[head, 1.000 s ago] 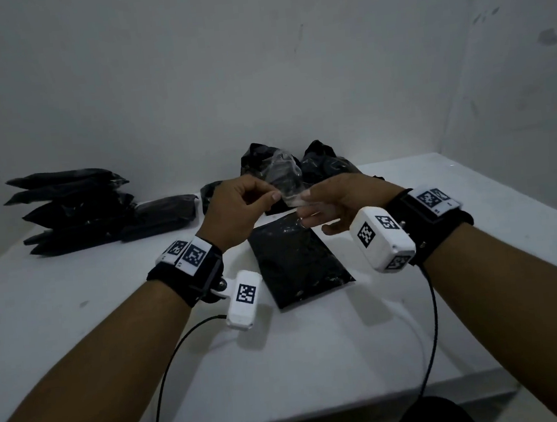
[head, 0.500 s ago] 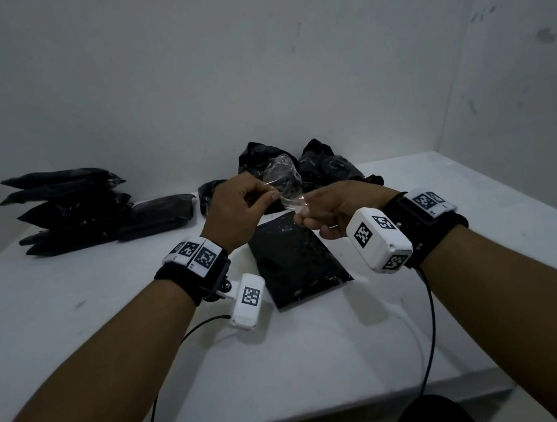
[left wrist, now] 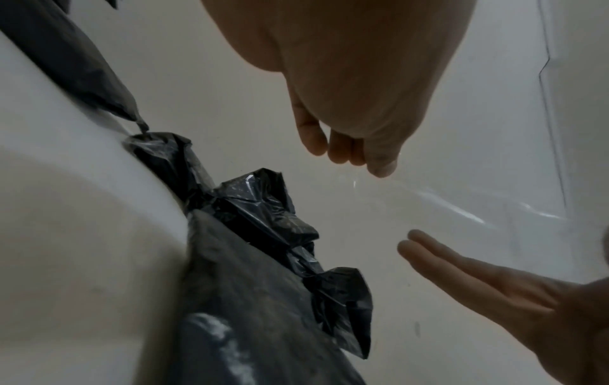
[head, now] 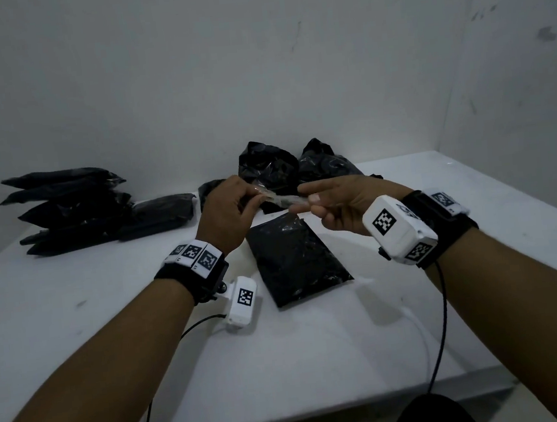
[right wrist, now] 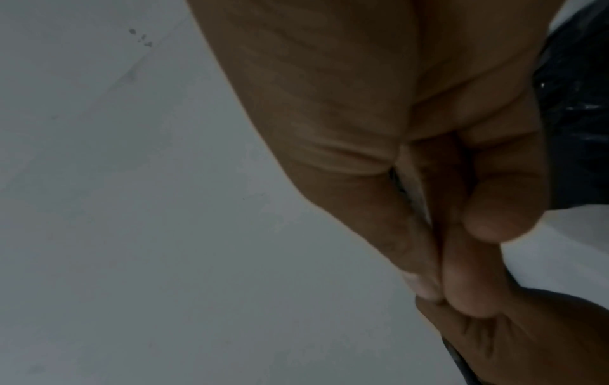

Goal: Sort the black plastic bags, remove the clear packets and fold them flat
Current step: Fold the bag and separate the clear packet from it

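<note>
A clear packet (head: 281,199) is stretched between my two hands above the white table (head: 76,315). My left hand (head: 235,204) pinches its left end with curled fingers. My right hand (head: 320,203) pinches its right end between thumb and forefinger. In the left wrist view the clear packet (left wrist: 454,205) shows as a thin shiny film beside my left hand's fingers (left wrist: 339,148). Below the hands a flat black bag (head: 295,260) lies on the table. The right wrist view shows only my right hand's pinched fingers (right wrist: 461,286).
Crumpled black bags (head: 286,167) sit heaped at the back by the wall. A stack of folded black bags (head: 69,210) lies at the back left. Wrist camera cables (head: 441,324) hang over the table's front edge. White walls close the back and right.
The clear packet stood upright between my hands; now it is pulled out flat and narrow. My right hand has moved rightward and both hands sit slightly apart.
</note>
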Available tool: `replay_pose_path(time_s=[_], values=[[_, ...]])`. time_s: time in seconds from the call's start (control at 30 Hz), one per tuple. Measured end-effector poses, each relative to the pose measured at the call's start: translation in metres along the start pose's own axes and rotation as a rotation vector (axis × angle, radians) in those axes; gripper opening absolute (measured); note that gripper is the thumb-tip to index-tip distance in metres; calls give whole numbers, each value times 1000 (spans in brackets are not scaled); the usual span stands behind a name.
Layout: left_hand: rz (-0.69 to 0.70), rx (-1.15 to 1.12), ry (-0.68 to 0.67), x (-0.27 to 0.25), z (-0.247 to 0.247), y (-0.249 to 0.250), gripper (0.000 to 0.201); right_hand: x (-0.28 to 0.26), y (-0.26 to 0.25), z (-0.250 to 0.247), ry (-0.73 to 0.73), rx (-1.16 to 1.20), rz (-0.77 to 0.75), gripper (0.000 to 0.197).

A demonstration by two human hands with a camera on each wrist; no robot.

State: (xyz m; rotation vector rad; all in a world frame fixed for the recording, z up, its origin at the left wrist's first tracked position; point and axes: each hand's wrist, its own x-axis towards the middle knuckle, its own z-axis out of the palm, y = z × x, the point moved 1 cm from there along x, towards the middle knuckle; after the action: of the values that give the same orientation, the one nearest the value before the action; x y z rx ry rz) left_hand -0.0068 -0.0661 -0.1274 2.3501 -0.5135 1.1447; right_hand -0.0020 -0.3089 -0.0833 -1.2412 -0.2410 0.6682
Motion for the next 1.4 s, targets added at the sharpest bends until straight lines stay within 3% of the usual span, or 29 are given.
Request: replay_pose_path(time_s=[0.33,0.47,0.67,0.8,0.9,1.0,1.1,1.27,1.4], values=[[-32,-10,-123,-7,4,-18,7,-2,-8,-12,111,138,-113,52],[-52,17,-168,-9,1,-24,8,-1,-18,-15,140,155,-119,29],[-69,78,-225,-17,-4,-42,12,-10,-41,-28,149,212,-216,37],[-85,21,-343,-14,-8,-40,9,-15,-55,-29,137,180,-262,60],[-324,-214,-483,-14,-7,-31,22,-16,-57,-19,112,139,-252,57],[-538,-519,-548,-20,-7,-20,41,-16,-61,-16,112,99,-235,39],[-683,-765,-524,-19,-10,-16,48,-18,-65,-15,73,22,-170,24],[-854,-1058,-438,-24,-19,-31,57,-20,-65,-25,91,63,-221,49],[-955,-1234,-408,-25,-23,-31,47,-17,-71,-26,94,170,-283,27]])
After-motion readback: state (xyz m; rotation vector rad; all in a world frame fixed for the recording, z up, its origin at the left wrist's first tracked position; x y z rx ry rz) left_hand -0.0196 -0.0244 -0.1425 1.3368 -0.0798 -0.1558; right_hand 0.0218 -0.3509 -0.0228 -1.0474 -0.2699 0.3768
